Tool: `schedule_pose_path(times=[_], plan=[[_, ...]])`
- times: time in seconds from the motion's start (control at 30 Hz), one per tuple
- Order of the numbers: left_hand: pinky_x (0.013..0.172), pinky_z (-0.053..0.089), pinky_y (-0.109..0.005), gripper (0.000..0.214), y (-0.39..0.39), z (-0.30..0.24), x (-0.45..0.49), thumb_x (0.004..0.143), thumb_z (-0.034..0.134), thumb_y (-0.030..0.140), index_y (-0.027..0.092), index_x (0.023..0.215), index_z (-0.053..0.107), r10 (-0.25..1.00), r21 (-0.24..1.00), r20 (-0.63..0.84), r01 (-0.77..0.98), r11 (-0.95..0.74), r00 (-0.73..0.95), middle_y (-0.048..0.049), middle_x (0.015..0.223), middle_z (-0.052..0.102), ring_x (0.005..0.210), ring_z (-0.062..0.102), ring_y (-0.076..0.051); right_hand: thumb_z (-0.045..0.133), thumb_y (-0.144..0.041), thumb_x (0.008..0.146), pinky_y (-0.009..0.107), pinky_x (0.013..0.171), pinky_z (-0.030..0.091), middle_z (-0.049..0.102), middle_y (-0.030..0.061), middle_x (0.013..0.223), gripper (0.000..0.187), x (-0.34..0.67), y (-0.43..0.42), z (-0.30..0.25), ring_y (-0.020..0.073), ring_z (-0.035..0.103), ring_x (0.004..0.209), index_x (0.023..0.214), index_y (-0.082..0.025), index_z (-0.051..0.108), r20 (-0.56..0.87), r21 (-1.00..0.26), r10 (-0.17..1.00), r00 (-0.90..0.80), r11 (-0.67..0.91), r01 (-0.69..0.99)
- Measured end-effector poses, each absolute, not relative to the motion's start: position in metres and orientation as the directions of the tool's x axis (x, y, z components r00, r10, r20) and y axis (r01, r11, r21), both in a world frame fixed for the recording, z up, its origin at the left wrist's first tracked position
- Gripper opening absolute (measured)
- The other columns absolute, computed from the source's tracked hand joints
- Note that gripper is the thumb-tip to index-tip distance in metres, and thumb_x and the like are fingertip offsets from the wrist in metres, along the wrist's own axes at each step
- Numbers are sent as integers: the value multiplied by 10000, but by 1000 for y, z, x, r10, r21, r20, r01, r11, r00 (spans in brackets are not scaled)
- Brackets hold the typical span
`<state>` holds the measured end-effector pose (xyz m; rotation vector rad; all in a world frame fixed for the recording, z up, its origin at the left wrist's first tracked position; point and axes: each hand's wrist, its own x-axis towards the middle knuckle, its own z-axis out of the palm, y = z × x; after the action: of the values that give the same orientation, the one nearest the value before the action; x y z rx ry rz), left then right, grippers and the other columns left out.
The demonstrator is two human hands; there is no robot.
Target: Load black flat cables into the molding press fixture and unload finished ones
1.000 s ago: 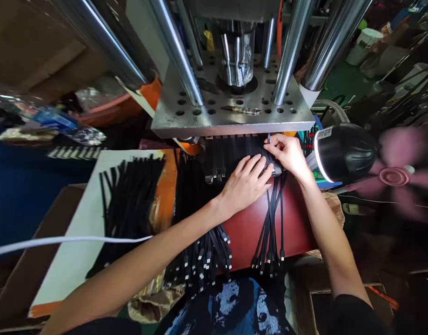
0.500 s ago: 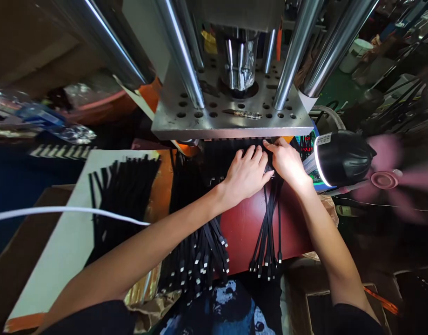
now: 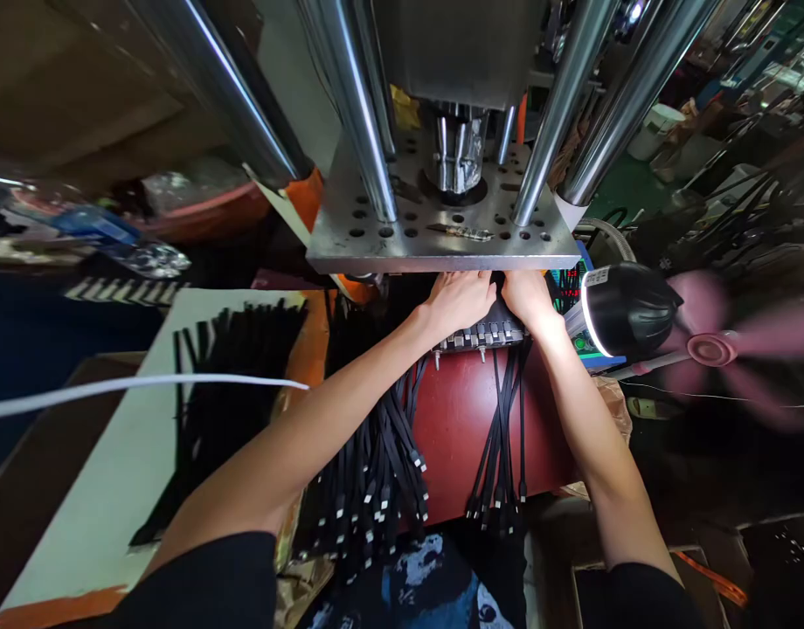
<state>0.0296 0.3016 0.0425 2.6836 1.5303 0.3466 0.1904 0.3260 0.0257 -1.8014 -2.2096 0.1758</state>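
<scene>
My left hand (image 3: 464, 300) lies over a black fixture block (image 3: 487, 335) beneath the steel press plate (image 3: 441, 253). Its thumb stands apart and its fingers stretch forward, their tips under the plate's edge. Just to the right, my right hand (image 3: 528, 295) reaches to the block's right side; the plate hides most of its fingers. Along the block's front edge runs a row of metal connector pieces, with two small studs below. Several black cables (image 3: 500, 437) with bright plug ends trail from under the block's right front onto the red board (image 3: 454, 437).
A thick bundle of black cables (image 3: 389, 463) hangs left of the red board, and another pile (image 3: 235, 367) lies on a white board. Steel columns (image 3: 369, 114) frame the press. A lit black lamp (image 3: 631, 310) and a spinning pink fan (image 3: 711, 349) stand at the right.
Both hands have moved forward, their fingers passing under the plate. The block's front row of connectors has come into view. The camera view has shifted slightly.
</scene>
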Motion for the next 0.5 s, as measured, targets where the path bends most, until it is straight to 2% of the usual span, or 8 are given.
schedule_pose_path(times=[0.13, 0.2, 0.33, 0.37, 0.4, 0.43, 0.47, 0.5], plan=[[1155, 506, -455, 451, 326, 43, 32, 1104, 353, 244, 44, 1305, 703, 848, 169, 183, 834, -525, 497, -246, 1383, 718, 1300, 690, -337, 367, -19, 996, 487, 1202, 417, 709, 276, 1362, 457, 183, 354, 25, 305, 651, 1280, 1358, 65, 632, 168, -288, 974, -151, 195, 938], [1171, 507, -457, 465, 331, 50, 30, 1106, 330, 239, 53, 1316, 701, 848, 197, 184, 827, -527, 497, -234, 1393, 720, 1299, 694, -323, 366, -39, 1009, 478, 1208, 417, 704, 277, 1362, 444, 183, 355, 28, 298, 661, 1269, 1355, 60, 627, 168, -296, 975, -147, 192, 936], [1295, 418, -462, 518, 270, 67, 0, 1112, 358, 315, 89, 1531, 561, 834, 293, 224, 781, -551, 505, -182, 1594, 600, 1491, 566, -277, 361, -78, 1013, 506, 1136, 524, 684, 240, 1390, 516, 201, 289, 28, 323, 670, 1292, 1473, -71, 595, 300, -411, 934, -193, 309, 857], [1330, 374, -469, 531, 234, 67, -15, 1102, 392, 333, 104, 1555, 550, 827, 404, 232, 722, -561, 512, -169, 1635, 562, 1532, 527, -265, 354, -104, 1026, 503, 1143, 531, 671, 226, 1404, 537, 210, 258, 23, 312, 666, 1307, 1524, -87, 557, 369, -449, 904, -215, 375, 811], [1337, 370, -465, 510, 191, 63, -31, 1096, 414, 360, 169, 1535, 592, 821, 517, 222, 650, -557, 527, -123, 1607, 605, 1504, 561, -242, 370, -164, 1053, 504, 1156, 528, 677, 200, 1398, 536, 221, 222, 17, 306, 657, 1327, 1561, -119, 533, 415, -484, 884, -218, 417, 769], [1326, 393, -455, 471, 143, 54, -47, 1096, 432, 403, 277, 1501, 638, 816, 614, 165, 589, -525, 555, -53, 1552, 664, 1451, 613, -217, 402, -237, 1079, 503, 1143, 541, 695, 164, 1384, 510, 232, 183, 7, 299, 675, 1299, 1566, -185, 543, 427, -529, 892, -149, 380, 759], [1273, 468, -443, 433, 92, 42, -63, 1076, 453, 470, 381, 1419, 701, 838, 689, 111, 566, -453, 535, 2, 1453, 736, 1372, 674, -210, 455, -301, 1083, 505, 1102, 564, 717, 134, 1350, 465, 244, 143, -4, 301, 707, 1231, 1526, -254, 588, 430, -588, 903, 13, 269, 763], [1177, 561, -451, 418, 42, 26, -78, 1035, 449, 566, 462, 1276, 775, 920, 733, 79, 603, -315, 384, 39, 1300, 810, 1253, 742, -227, 526, -361, 1063, 501, 1007, 603, 742, 118, 1266, 427, 255, 104, -19, 307, 741, 1115, 1475, -299, 623, 423, -653, 881, 213, 133, 746]])
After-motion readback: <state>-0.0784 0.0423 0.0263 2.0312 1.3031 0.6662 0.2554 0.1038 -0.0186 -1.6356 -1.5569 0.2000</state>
